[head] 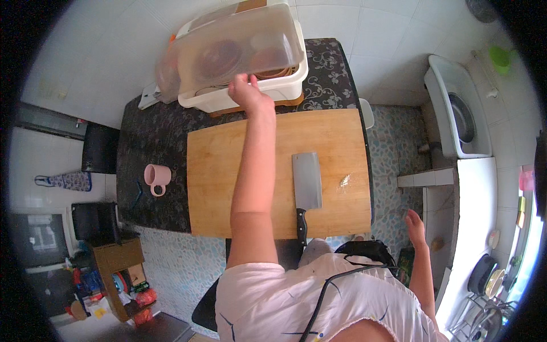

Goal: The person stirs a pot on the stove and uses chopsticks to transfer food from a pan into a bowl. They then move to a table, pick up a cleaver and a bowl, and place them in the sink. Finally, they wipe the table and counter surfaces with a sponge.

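My left hand reaches forward, its fingers closed on the front edge of the translucent plastic lid of a white dish storage box. Brown round dishes show dimly inside. Below my arm lies a wooden cutting board. A cleaver rests on it, its black handle pointing towards me over the near edge. To the right of the blade is a small patch of white bits. My right hand hangs low at my right side, away from the table, seen edge-on with nothing visible in it.
A pink mug stands left of the board on the dark patterned tabletop. Black chairs are at the left. A white basin sits at the right, near a white counter. A black cable runs across my shirt.
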Available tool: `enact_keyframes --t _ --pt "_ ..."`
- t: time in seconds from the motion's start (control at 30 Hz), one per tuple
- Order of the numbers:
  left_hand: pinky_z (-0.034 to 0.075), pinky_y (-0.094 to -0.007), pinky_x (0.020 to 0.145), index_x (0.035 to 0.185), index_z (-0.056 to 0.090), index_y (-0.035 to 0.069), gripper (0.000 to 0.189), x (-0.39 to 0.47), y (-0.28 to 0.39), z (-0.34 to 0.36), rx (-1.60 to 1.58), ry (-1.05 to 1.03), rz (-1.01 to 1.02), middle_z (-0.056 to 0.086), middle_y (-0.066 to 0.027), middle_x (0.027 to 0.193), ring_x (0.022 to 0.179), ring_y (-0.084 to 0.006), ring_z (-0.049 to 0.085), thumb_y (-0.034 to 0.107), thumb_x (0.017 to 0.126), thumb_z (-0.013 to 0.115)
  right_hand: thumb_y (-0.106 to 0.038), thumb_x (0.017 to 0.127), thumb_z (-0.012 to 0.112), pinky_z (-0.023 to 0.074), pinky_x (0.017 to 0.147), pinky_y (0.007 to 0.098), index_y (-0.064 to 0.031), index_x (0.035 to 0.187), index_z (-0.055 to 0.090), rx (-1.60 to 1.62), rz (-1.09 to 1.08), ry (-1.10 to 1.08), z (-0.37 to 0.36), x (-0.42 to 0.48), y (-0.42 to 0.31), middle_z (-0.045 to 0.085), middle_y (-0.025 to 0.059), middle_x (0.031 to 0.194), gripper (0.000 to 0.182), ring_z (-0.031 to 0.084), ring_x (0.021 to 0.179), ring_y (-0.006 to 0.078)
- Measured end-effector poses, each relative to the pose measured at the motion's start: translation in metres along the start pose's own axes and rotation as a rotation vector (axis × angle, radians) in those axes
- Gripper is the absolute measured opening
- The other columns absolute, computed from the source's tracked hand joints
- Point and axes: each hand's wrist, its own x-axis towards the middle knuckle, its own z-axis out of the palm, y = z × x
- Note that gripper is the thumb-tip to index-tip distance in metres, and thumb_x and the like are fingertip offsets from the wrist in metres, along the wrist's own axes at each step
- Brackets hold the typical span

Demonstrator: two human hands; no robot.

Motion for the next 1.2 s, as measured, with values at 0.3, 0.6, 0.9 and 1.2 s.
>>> enact_keyframes --t 0.3,0.6,0.9,1.2 --pt "0.039 -0.0301 0.086 0.121 0.035 0.0 0.051 0.096 0.075 0.136 0.295 -0.495 0.775 0.046 -0.0127 0.11 0.1 -0.0184 0.045 0.015 0.077 0.056 -0.018 0.084 0.051 0.04 0.083 0.0258 -0.0005 0.118 0.046 -0.034 0.065 0.083 0.001 -0.034 0.078 0.055 0.0091 0.108 0.039 0.052 0.097 0.0159" --pt "0.046 -0.0273 0.056 0.107 0.05 0.0 0.031 0.147 0.058 0.223 0.717 -0.776 0.543 0.057 -0.0072 0.076 0.062 -0.0163 0.054 0.013 0.079 0.054 -0.013 0.084 0.05 0.0404 0.07 0.0214 -0.0007 0.118 0.046 0.216 0.181 0.185 -0.002 -0.064 0.109 0.054 0.0044 0.1 0.036 0.05 0.08 0.0101" --pt "0.046 -0.0268 0.058 0.088 0.064 0.007 0.029 0.096 -0.013 0.054 1.673 -1.181 0.109 0.062 -0.0036 0.071 0.06 -0.0104 0.056 0.033 0.077 0.059 -0.014 0.084 0.051 0.0375 0.089 0.0295 0.0022 0.118 0.044 0.164 0.339 0.09 0.009 -0.073 0.141 0.051 0.0135 0.114 0.038 0.051 0.103 0.021" --pt "0.046 -0.0413 0.072 0.082 0.064 0.002 0.037 0.115 -0.096 0.022 2.068 -1.182 0.476 0.059 -0.0219 0.085 0.079 -0.0356 0.058 0.036 0.07 0.056 -0.014 0.085 0.05 0.0411 0.072 0.0238 0.0008 0.119 0.043 0.374 0.189 0.082 0.023 -0.042 0.129 0.053 0.0085 0.108 0.038 0.052 0.088 0.0139"
